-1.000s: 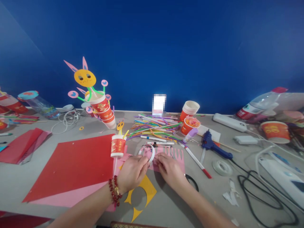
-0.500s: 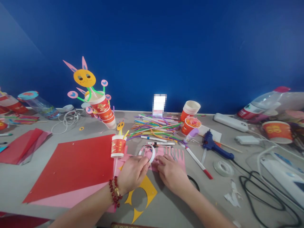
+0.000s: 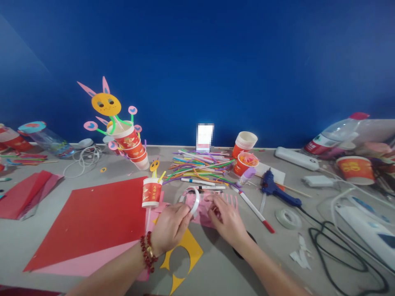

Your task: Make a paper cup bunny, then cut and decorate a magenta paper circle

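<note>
My left hand point(image 3: 171, 225), with a red bead bracelet at its wrist, is closed on a white ring like a roll of tape point(image 3: 194, 201), held upright over pink paper. My right hand point(image 3: 224, 217) is just to the right, over the cut pink paper point(image 3: 203, 217), its fingers curled; whether anything small is between them cannot be made out. A yellow sheet with round holes point(image 3: 193, 251) lies below the hands. Beside my left hand stands a small red and white cup point(image 3: 152, 192) with a yellow face on top.
Red paper point(image 3: 92, 222) lies left, before stacked cups with a rabbit-like face point(image 3: 106, 104). Colourful sticks point(image 3: 200, 164) and a glowing phone point(image 3: 205, 136) are behind. At right are a blue glue gun point(image 3: 279, 191), clear tape point(image 3: 288, 218), cables and a bottle point(image 3: 336, 133).
My right hand has moved slightly right, away from the white ring, and its fingers have lifted and parted somewhat. My left hand still holds the ring. The view has shifted slightly.
</note>
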{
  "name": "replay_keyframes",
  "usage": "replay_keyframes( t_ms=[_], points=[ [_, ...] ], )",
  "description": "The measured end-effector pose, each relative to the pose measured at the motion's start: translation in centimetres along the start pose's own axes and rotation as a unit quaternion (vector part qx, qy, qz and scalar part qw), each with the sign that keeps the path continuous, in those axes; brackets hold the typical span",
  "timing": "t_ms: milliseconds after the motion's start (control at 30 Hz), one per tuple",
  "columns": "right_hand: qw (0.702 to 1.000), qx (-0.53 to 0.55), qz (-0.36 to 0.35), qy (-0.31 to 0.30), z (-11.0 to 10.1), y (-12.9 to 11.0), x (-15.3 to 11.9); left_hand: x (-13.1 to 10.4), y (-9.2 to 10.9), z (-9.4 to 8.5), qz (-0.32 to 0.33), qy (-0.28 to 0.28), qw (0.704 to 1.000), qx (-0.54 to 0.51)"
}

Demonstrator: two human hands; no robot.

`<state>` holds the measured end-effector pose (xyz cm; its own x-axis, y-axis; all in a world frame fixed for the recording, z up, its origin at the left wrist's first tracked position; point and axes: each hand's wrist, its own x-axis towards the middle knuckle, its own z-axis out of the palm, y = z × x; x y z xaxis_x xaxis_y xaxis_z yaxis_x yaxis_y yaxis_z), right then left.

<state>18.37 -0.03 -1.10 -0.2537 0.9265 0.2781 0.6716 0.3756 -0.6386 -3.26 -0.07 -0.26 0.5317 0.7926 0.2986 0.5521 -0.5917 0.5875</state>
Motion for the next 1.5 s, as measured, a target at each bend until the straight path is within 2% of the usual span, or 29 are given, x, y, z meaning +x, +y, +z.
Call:
replay_keyframes(
  t_ms=[100, 200, 400, 667, 833, 933, 1033, 1100, 1167, 1233, 1300, 1400, 1500],
  points=[
    [1.0, 0.022, 0.001, 0.011, 0.5, 0.0, 0.0, 0.0, 0.2, -0.4, -0.011, 0.0, 0.997, -0.075],
    [0.999, 0.046, -0.002, -0.005, 1.0, 0.1, 0.0, 0.0, 0.1, -0.6, -0.026, -0.006, 0.993, -0.118],
    [0.993, 0.098, 0.05, -0.033, 1.7, 0.4, -0.1, 0.0, 0.2, -0.5, -0.026, -0.015, 0.988, -0.149],
    [0.993, 0.118, 0.028, -0.018, 1.7, 0.0, 0.4, -0.3, 0.5, -0.5, -0.012, -0.004, 0.984, -0.18],
    [0.992, 0.128, 0.011, -0.001, 1.5, 0.2, 0.6, -0.1, 0.2, -0.7, -0.021, 0.065, 0.965, -0.253],
    [0.992, 0.113, 0.051, -0.011, 1.3, 0.4, 0.6, 0.2, 0.0, -1.2, -0.051, 0.12, 0.936, -0.327],
    [0.989, 0.115, 0.09, -0.023, 1.0, 0.6, 0.5, 0.4, 0.1, -1.8, -0.091, 0.146, 0.914, -0.366],
    [0.986, 0.133, 0.095, -0.019, 0.7, 0.9, 0.5, 0.7, 0.4, -2.4, -0.12, 0.139, 0.924, -0.336],
    [0.984, 0.155, 0.092, -0.009, 0.5, 1.0, 0.5, 1.1, 0.8, -2.9, -0.131, 0.112, 0.95, -0.259],
    [0.982, 0.165, 0.087, -0.001, 0.3, 1.1, 0.4, 1.9, 1.1, -3.2, -0.103, 0.069, 0.981, -0.146],
    [0.982, 0.167, 0.087, 0.003, 0.1, 0.9, 0.4, 2.8, 1.1, -3.3, -0.046, 0.021, 0.999, -0.016],
    [0.983, 0.166, 0.085, -0.003, -0.2, 0.5, 0.4, 4.4, 0.5, -3.2, 0.012, -0.001, 0.988, 0.152],
    [0.984, 0.164, 0.072, 0.007, -0.5, 0.3, 0.4, 5.9, -0.6, -2.9, 0.01, 0.014, 0.975, 0.223]
  ],
)
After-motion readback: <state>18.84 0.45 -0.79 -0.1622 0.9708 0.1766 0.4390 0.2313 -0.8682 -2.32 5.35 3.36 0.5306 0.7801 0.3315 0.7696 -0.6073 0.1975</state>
